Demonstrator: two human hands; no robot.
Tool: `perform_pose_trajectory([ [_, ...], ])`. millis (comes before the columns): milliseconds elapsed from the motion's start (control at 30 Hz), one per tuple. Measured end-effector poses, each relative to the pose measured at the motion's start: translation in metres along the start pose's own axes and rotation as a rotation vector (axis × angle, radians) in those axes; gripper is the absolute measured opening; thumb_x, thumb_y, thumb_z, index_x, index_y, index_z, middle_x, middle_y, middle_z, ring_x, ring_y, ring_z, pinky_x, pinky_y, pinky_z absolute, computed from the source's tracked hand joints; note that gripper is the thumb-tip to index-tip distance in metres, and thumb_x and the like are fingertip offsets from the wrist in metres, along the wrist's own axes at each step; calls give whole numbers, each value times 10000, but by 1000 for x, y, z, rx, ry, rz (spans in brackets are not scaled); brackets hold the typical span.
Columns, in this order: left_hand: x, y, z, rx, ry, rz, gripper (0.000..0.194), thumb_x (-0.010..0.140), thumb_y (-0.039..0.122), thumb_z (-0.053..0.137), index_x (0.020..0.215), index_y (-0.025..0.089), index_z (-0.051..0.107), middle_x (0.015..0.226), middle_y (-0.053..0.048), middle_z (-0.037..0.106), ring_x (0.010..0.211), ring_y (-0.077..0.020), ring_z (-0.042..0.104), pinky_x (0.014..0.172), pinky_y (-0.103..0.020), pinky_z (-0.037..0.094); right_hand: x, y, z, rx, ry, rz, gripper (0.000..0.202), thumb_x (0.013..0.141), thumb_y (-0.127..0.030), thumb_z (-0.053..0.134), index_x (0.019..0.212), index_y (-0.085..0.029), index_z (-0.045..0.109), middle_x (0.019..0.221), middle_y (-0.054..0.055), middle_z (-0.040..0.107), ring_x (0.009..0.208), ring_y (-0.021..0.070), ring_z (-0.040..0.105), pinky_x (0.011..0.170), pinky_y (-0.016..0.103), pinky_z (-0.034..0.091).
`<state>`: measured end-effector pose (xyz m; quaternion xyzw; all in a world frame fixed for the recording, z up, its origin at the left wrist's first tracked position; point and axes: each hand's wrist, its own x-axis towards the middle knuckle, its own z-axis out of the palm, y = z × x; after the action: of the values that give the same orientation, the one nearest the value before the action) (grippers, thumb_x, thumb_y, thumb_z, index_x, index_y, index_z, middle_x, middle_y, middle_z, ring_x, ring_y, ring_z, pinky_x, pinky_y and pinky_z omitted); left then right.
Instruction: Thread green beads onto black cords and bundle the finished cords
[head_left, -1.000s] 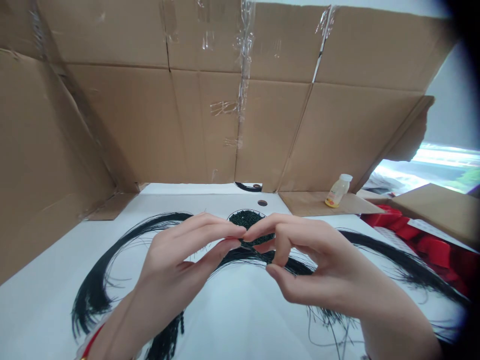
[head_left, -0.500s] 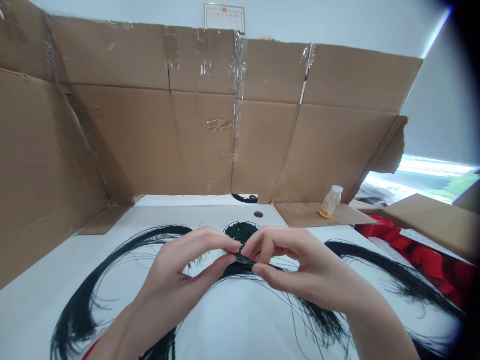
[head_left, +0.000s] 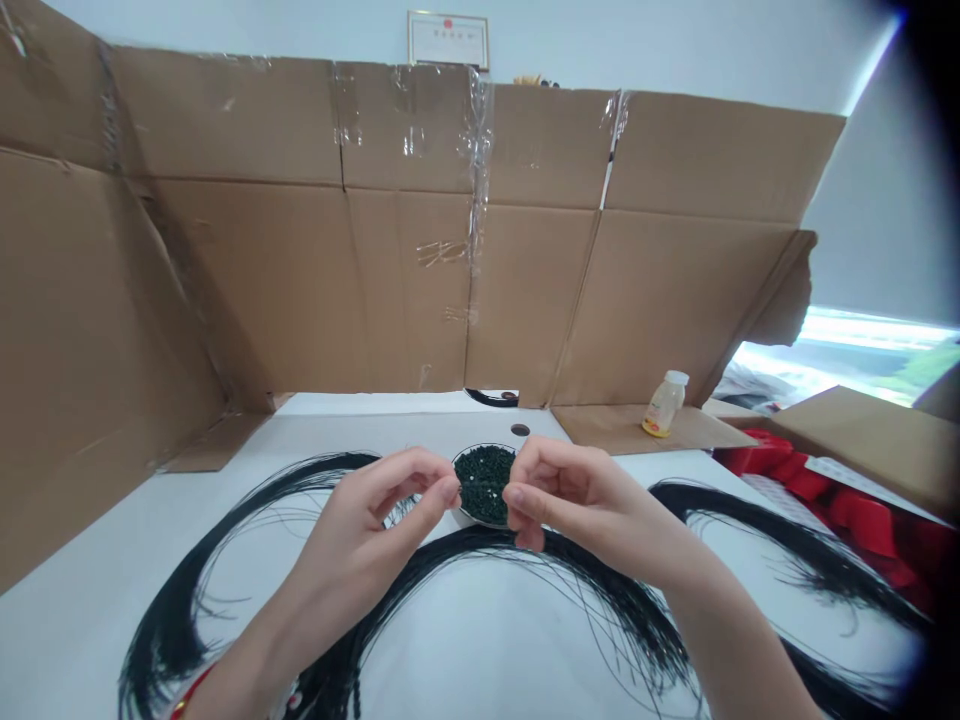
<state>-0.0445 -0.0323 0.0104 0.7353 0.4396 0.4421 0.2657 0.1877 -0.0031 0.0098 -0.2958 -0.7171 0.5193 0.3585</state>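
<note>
A round dish (head_left: 459, 520) full of small dark green beads (head_left: 484, 480) sits on the white table, between my two hands. My left hand (head_left: 405, 510) is at the dish's left side, thumb and forefinger pinched together; what they hold is too small to make out. On the right, my right hand (head_left: 562, 500) also pinches thumb and forefinger, its other fingers curled under. Anything between those fingertips is hidden. A bundle of black cords (head_left: 480, 542) arcs across the table just in front of the dish, passing below both hands.
More black cord bundles lie curved at the left (head_left: 176, 590) and right (head_left: 780, 530). Cardboard panels (head_left: 405, 280) wall the back and left. A small bottle (head_left: 664, 404) with a white cap stands on a cardboard flap. Right of the table is a box with red items (head_left: 855, 520).
My hands have parted, where before their fingertips met above the dish. The left moved left and the right slightly right, uncovering more of the beads.
</note>
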Motion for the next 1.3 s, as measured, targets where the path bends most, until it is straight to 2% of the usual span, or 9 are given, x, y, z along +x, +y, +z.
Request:
perform_pose_trajectory([
  [133,0,-2,-2,-106,-6,-8,304,1034,386,518,836,247,702,804,30,689,782,-129,616,747,-205,485,5,4,2,86,32,1,263,907,-384,766,850,-187,601,679,-52,599,525,62,553,497,156,488],
  [233,1,-4,-3,-134,-14,-20,243,1010,391,570,871,255,717,802,31,696,791,-128,627,755,-201,493,4,3,2,101,38,-1,264,906,-367,769,833,-186,592,656,-60,584,494,46,544,459,122,451],
  [400,1,-1,-2,-150,41,-29,205,963,376,656,822,240,719,767,35,702,744,-117,634,732,-198,499,-1,-2,2,105,13,-20,262,894,-310,786,793,-184,579,647,-56,598,497,40,519,464,106,458],
  [633,0,1,-3,-104,27,17,188,942,321,677,781,237,723,761,27,715,736,-124,628,701,-205,490,-1,-3,1,95,-8,18,264,874,-317,802,777,-179,598,643,-45,610,510,51,521,466,115,465],
  [867,-1,0,-1,-82,13,48,182,946,312,650,791,245,716,765,28,707,737,-134,621,698,-232,470,-1,-3,3,15,11,65,306,863,-373,807,773,-186,582,615,-51,593,483,50,416,422,133,339],
  [1033,-2,2,0,-24,-18,57,199,965,280,599,787,239,681,777,35,682,748,-132,615,702,-243,453,-5,-5,2,-6,20,34,305,872,-360,803,767,-185,576,603,-65,502,546,70,371,483,196,275],
  [1133,-2,1,1,28,-27,61,184,951,239,600,775,230,652,767,39,666,735,-132,600,693,-253,437,-7,-7,2,-67,35,19,263,886,-350,789,806,-190,597,633,-71,438,586,82,359,515,219,277],
  [1300,-2,1,3,33,-59,65,168,938,202,586,775,227,618,761,42,622,739,-138,565,697,-265,420,-6,-7,11,-205,68,-22,184,905,-329,762,1005,-243,634,681,-79,403,608,87,377,557,222,319],
])
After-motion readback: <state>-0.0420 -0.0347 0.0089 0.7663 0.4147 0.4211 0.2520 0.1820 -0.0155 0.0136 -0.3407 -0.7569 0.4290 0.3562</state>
